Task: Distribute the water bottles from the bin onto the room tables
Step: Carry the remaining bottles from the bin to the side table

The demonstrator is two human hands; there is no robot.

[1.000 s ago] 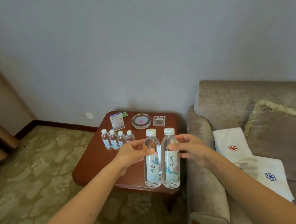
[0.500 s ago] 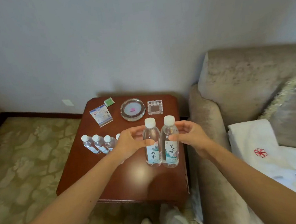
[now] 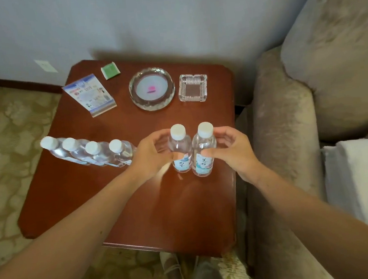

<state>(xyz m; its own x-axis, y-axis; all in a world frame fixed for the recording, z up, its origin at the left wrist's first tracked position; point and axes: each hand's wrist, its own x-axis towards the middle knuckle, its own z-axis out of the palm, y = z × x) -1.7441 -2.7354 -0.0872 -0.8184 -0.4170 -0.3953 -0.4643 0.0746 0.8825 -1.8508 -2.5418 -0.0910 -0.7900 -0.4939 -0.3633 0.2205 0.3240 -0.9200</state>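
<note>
Clutter first: round cut-glass dish [image 3: 152,88], square clear glass ashtray [image 3: 192,88], printed card stand [image 3: 89,95] and green packet [image 3: 110,68] along the far edge of the reddish-brown wooden surface [image 3: 140,211]. Four small clear white-capped bottles [image 3: 90,151] are in a row just left of my left hand [image 3: 150,157]. A beige armchair [image 3: 285,129] is on the right. Left clear plastic water bottle [image 3: 180,149] and right clear plastic water bottle [image 3: 204,150] have white caps and pale blue-green labels, and touch side by side mid-surface. My left hand's fingers curl round the left one, my right hand [image 3: 233,151] round the right. Both upright, caps up, long axis vertical.
</note>
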